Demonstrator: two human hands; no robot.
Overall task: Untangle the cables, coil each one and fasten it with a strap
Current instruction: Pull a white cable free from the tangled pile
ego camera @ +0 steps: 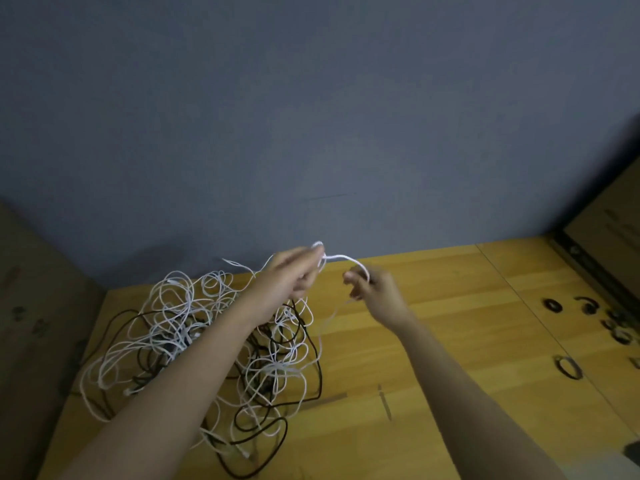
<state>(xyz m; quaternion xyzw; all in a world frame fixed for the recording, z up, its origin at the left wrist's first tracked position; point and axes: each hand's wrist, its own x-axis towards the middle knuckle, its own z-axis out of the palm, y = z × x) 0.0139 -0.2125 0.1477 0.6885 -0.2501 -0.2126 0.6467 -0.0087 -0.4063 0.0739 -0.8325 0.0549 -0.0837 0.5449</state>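
holding white cable (341, 258) up above worktop (433, 341): left hand (294, 275) pinched one end, right hand (372, 289) fingers curled round other part. tangle of white and black cables (194, 341) lay on worktop below left arm. black straps (568, 367) lay far right.

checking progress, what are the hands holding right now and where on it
Both hands, left and right, pinch one white cable on a raised stretch, lifted above the tangle.

The left forearm (194, 372) hides the middle of the cable tangle (166, 327), both hands are motion-blurred, and the dark straps (568, 367) at far right are too small to make out.
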